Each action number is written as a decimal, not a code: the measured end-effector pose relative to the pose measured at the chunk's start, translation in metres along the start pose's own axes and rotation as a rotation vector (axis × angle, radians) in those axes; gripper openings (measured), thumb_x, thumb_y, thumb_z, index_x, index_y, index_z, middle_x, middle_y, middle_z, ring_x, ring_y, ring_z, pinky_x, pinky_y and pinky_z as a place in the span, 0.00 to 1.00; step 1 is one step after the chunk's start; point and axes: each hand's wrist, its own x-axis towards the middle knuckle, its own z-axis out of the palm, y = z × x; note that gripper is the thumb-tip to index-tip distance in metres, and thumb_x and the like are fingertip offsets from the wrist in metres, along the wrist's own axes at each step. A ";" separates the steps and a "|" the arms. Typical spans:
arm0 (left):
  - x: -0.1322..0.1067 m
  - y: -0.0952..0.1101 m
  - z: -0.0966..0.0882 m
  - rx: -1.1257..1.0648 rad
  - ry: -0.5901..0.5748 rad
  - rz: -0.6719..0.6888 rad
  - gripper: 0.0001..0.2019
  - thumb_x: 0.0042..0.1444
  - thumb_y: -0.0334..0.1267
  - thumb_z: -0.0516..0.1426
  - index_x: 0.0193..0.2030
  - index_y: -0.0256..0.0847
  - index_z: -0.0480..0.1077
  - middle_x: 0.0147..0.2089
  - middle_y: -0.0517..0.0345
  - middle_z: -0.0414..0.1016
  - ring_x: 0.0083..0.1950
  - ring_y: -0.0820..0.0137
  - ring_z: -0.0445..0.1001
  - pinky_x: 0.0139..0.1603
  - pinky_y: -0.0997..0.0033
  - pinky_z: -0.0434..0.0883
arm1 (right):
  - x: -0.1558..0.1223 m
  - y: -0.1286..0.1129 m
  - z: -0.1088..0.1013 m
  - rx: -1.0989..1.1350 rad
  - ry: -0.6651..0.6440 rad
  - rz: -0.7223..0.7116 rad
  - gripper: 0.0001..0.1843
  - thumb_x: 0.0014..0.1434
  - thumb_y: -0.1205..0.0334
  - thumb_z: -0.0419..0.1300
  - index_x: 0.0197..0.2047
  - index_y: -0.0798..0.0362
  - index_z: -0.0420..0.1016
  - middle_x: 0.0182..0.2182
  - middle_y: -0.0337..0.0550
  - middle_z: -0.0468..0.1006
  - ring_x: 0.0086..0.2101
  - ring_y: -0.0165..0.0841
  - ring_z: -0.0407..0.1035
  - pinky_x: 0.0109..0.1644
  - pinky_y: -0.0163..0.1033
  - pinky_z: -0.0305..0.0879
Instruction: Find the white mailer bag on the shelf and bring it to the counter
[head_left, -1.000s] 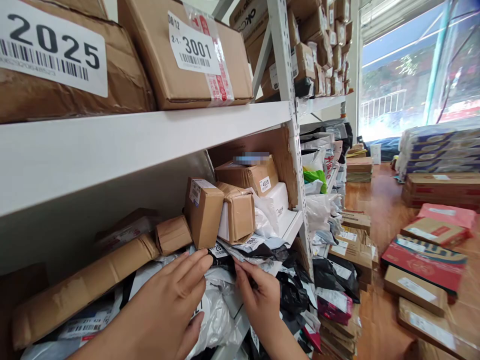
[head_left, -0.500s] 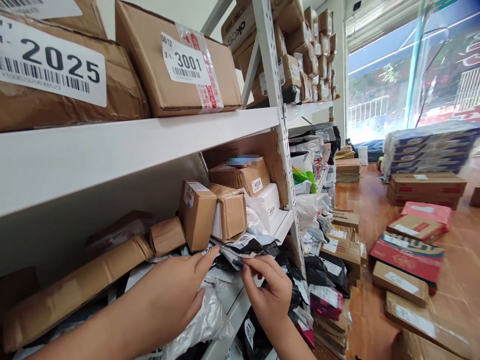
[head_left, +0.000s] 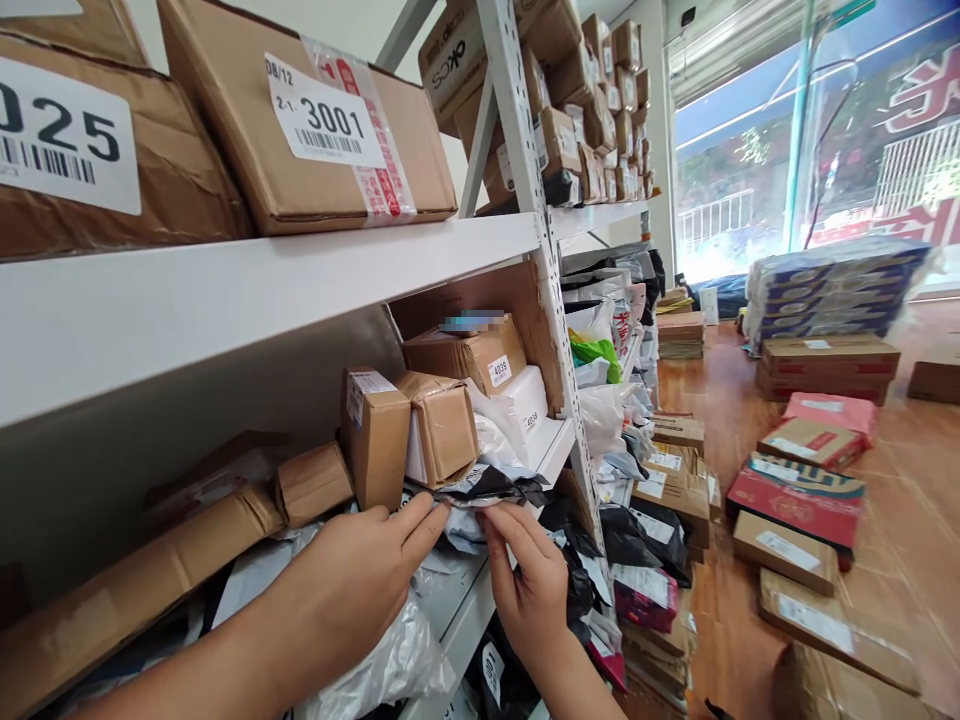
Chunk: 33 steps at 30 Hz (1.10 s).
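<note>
A flat black-and-grey plastic mailing bag (head_left: 491,487) lies on the lower shelf, in front of several small cartons. My right hand (head_left: 527,575) pinches its front edge between thumb and fingers. On the same edge, a little to the left, my left hand (head_left: 367,565) has its fingers closed; its thumb is mostly hidden. Just behind the bag stand an upright brown carton (head_left: 375,435) and a tape-wrapped brown box (head_left: 444,430). A crumpled white plastic parcel (head_left: 401,655) sits below my left hand.
Overhead runs a white shelf board (head_left: 300,285) bearing a carton labelled 3001 (head_left: 322,130). A perforated metal post (head_left: 559,330) rises right of my hands. A long brown carton (head_left: 142,585) lies at left. Parcels such as a red box (head_left: 799,505) cover parts of the floor.
My left hand's fingers have come together at the bag's edge; before, the index finger stretched out over it. The bag's front edge is drawn straighter between my hands. The view has shifted slightly.
</note>
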 end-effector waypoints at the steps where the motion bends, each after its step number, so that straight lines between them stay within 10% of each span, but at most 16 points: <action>1: 0.000 0.000 0.000 -0.023 -0.002 -0.017 0.30 0.54 0.23 0.44 0.65 0.37 0.55 0.63 0.43 0.64 0.48 0.59 0.75 0.41 0.56 0.77 | 0.001 0.001 0.001 0.001 0.014 0.002 0.19 0.59 0.78 0.54 0.50 0.51 0.71 0.39 0.47 0.78 0.39 0.33 0.73 0.43 0.37 0.74; 8: 0.002 0.000 -0.010 -0.158 -0.113 -0.109 0.34 0.46 0.20 0.46 0.61 0.49 0.61 0.66 0.51 0.61 0.54 0.57 0.72 0.45 0.53 0.77 | 0.008 0.003 0.005 0.030 0.011 0.053 0.17 0.58 0.75 0.58 0.49 0.50 0.70 0.37 0.45 0.76 0.31 0.31 0.72 0.30 0.34 0.72; 14: 0.001 0.004 -0.007 -0.097 -0.133 -0.104 0.36 0.46 0.20 0.46 0.63 0.48 0.58 0.66 0.44 0.61 0.59 0.54 0.69 0.47 0.51 0.77 | 0.003 0.006 -0.003 -0.040 0.188 0.006 0.21 0.53 0.73 0.65 0.49 0.52 0.68 0.38 0.45 0.72 0.39 0.36 0.68 0.42 0.43 0.70; 33: 0.002 0.005 0.002 -0.085 -0.075 -0.125 0.32 0.55 0.28 0.47 0.68 0.43 0.52 0.67 0.48 0.59 0.59 0.54 0.69 0.48 0.55 0.76 | -0.001 0.008 -0.012 -0.005 -0.133 -0.029 0.10 0.55 0.77 0.58 0.32 0.51 0.71 0.62 0.48 0.56 0.62 0.46 0.54 0.61 0.52 0.60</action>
